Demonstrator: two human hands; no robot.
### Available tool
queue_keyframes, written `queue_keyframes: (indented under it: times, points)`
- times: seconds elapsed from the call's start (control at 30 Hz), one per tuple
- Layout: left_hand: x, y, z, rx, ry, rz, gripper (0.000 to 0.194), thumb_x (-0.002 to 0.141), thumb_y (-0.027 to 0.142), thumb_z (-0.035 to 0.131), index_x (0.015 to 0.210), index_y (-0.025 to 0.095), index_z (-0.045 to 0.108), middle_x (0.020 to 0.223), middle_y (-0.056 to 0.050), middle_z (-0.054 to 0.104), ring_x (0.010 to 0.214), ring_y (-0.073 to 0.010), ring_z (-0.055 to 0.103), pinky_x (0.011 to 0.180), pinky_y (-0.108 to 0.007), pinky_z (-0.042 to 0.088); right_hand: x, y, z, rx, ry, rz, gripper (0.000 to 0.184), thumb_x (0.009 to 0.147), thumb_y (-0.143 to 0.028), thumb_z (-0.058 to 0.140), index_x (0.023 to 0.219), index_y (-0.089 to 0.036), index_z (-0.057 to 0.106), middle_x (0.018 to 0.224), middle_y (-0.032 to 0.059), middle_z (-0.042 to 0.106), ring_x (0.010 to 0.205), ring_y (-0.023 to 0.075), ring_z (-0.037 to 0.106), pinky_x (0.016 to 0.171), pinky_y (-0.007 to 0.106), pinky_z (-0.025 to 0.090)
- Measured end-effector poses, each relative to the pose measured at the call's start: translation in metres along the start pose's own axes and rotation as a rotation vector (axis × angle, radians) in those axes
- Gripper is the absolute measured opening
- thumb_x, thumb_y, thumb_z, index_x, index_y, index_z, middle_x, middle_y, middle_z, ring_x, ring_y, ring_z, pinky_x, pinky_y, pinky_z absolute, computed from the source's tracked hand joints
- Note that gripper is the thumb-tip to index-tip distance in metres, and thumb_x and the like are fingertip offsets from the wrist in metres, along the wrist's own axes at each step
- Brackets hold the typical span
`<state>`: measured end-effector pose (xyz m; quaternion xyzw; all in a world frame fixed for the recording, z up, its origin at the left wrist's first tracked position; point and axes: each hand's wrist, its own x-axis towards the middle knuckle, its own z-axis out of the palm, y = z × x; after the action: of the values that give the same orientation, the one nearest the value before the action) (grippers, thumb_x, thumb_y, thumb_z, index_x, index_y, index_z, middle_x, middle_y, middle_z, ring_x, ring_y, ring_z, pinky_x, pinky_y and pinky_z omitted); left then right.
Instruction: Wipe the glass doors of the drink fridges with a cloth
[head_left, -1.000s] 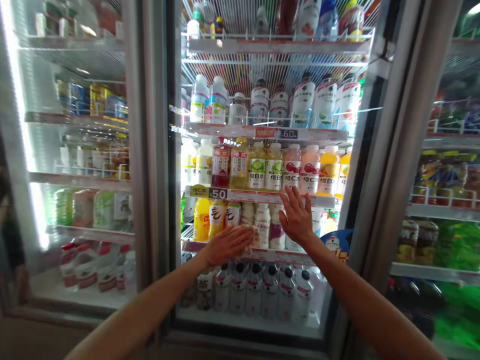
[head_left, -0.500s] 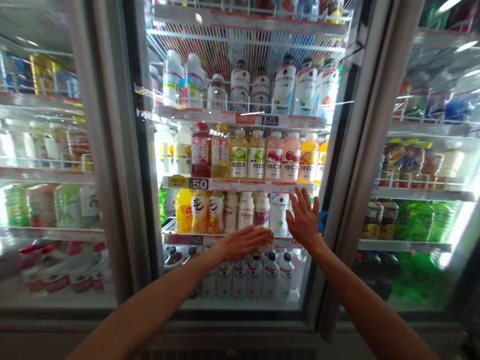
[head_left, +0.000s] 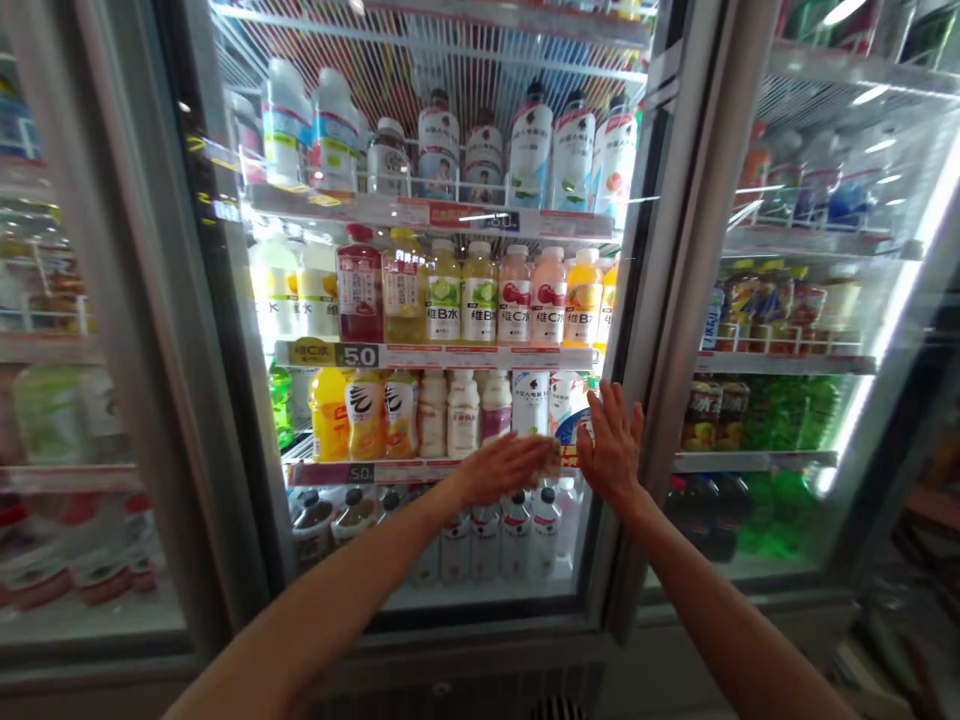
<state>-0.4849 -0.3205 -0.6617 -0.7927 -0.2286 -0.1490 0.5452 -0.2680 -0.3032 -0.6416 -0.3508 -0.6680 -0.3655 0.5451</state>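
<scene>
My left hand (head_left: 499, 470) reaches across the front of a glass-doored drinks fridge, its fingers stretched out flat toward the right. A small pale brownish patch shows by its fingertips; I cannot make out whether it is a cloth or a reflection. Close to the door's right frame (head_left: 637, 330) is my right hand (head_left: 611, 450), raised with fingers spread and palm toward the glass. Between the hands a blue and red sticker (head_left: 574, 430) is partly visible. Behind the glass stand white yogurt-type bottles (head_left: 463, 415) and orange drink bottles (head_left: 365, 415). Whether either palm touches the glass is unclear.
Shelves above hold a red juice bottle (head_left: 360, 285), orange drinks (head_left: 583, 295) and tall white-labelled bottles (head_left: 530, 145). A price tag (head_left: 358, 356) reads 5.0. Neighbouring fridge doors with green bottles (head_left: 787, 510) lie to the right. Dark-capped bottles (head_left: 516, 535) fill the bottom shelf.
The view has shifted rightward, so the fridge appears further left. Both hands now sit nearer the right door frame, and more of the blue and red sticker shows.
</scene>
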Motion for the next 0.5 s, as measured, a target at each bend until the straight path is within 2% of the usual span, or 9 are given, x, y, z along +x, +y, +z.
queue_keyframes:
  times: [0.07, 0.1, 0.13, 0.2, 0.27, 0.3, 0.33, 0.4, 0.5]
  points:
    - [0.006, -0.014, -0.004, 0.037, 0.053, -0.214, 0.045, 0.089, 0.023, 0.037, 0.134, 0.017, 0.036, 0.146, -0.005, 0.025, 0.138, -0.0198, 0.012, 0.113, -0.045, 0.011, 0.001, -0.003, 0.0, 0.012, 0.016, 0.004, 0.056, 0.086, -0.023, 0.041, 0.14, -0.02, 0.026, 0.142, 0.0125, 0.037, 0.136, 0.0235, 0.024, 0.109, 0.051, 0.018]
    - [0.009, -0.018, -0.004, 0.047, 0.066, -0.285, 0.045, 0.089, 0.025, 0.037, 0.134, 0.016, 0.035, 0.146, -0.006, 0.025, 0.138, -0.0215, 0.012, 0.113, -0.048, 0.01, 0.002, -0.005, 0.001, 0.021, 0.02, 0.009, 0.056, 0.086, -0.023, 0.041, 0.14, -0.02, 0.026, 0.143, 0.0123, 0.036, 0.136, 0.0236, 0.024, 0.109, 0.051, 0.018]
    - [0.009, -0.018, -0.004, 0.044, 0.063, -0.294, 0.045, 0.089, 0.025, 0.038, 0.134, 0.016, 0.036, 0.146, -0.007, 0.025, 0.138, -0.022, 0.012, 0.113, -0.048, 0.011, 0.002, -0.008, 0.001, 0.033, 0.022, 0.015, 0.057, 0.086, -0.023, 0.041, 0.14, -0.021, 0.025, 0.143, 0.012, 0.035, 0.137, 0.0237, 0.023, 0.109, 0.051, 0.018]
    - [0.001, -0.007, -0.001, 0.006, 0.016, -0.131, 0.045, 0.089, 0.026, 0.038, 0.133, 0.018, 0.037, 0.146, -0.006, 0.025, 0.137, -0.0199, 0.014, 0.113, -0.044, 0.014, 0.001, -0.016, 0.001, 0.06, 0.013, 0.017, 0.058, 0.085, -0.023, 0.041, 0.141, -0.021, 0.023, 0.145, 0.0115, 0.033, 0.137, 0.0241, 0.022, 0.109, 0.051, 0.017]
    - [-0.021, 0.008, 0.0, -0.034, -0.049, 0.073, 0.043, 0.088, 0.026, 0.039, 0.131, 0.02, 0.04, 0.146, -0.002, 0.025, 0.137, -0.016, 0.016, 0.113, -0.038, 0.017, -0.003, -0.027, 0.001, 0.082, -0.016, -0.014, 0.059, 0.085, -0.024, 0.041, 0.141, -0.021, 0.022, 0.145, 0.0113, 0.032, 0.137, 0.0241, 0.022, 0.109, 0.051, 0.017]
    - [-0.035, 0.011, -0.002, -0.045, -0.073, 0.114, 0.043, 0.088, 0.025, 0.039, 0.131, 0.022, 0.04, 0.146, -0.001, 0.026, 0.137, -0.0148, 0.016, 0.113, -0.037, 0.017, -0.005, -0.032, 0.001, 0.091, -0.033, -0.04, 0.059, 0.085, -0.024, 0.042, 0.141, -0.021, 0.022, 0.145, 0.0111, 0.033, 0.137, 0.0238, 0.022, 0.11, 0.05, 0.017]
    - [-0.049, 0.008, -0.006, -0.048, -0.08, 0.097, 0.043, 0.088, 0.025, 0.038, 0.13, 0.023, 0.041, 0.145, 0.0, 0.028, 0.137, -0.0139, 0.016, 0.113, -0.037, 0.015, -0.008, -0.037, 0.002, 0.098, -0.051, -0.068, 0.059, 0.085, -0.024, 0.042, 0.141, -0.021, 0.022, 0.144, 0.0109, 0.034, 0.137, 0.0235, 0.023, 0.11, 0.05, 0.017]
    - [-0.076, -0.016, -0.02, -0.02, -0.021, -0.127, 0.041, 0.089, 0.023, 0.037, 0.129, 0.027, 0.042, 0.143, 0.002, 0.032, 0.136, -0.0115, 0.018, 0.114, -0.036, 0.011, -0.01, -0.046, 0.004, 0.111, -0.069, -0.103, 0.059, 0.086, -0.024, 0.042, 0.141, -0.021, 0.022, 0.144, 0.0104, 0.035, 0.137, 0.0228, 0.023, 0.11, 0.049, 0.016]
    - [-0.105, -0.067, -0.042, 0.096, 0.166, -0.655, 0.045, 0.09, 0.025, 0.035, 0.134, 0.021, 0.034, 0.147, -0.004, 0.023, 0.137, -0.0174, 0.015, 0.114, -0.043, 0.002, -0.006, -0.058, 0.01, 0.133, -0.053, -0.101, 0.06, 0.086, -0.023, 0.041, 0.142, -0.022, 0.019, 0.145, 0.0095, 0.032, 0.137, 0.0225, 0.023, 0.111, 0.048, 0.016]
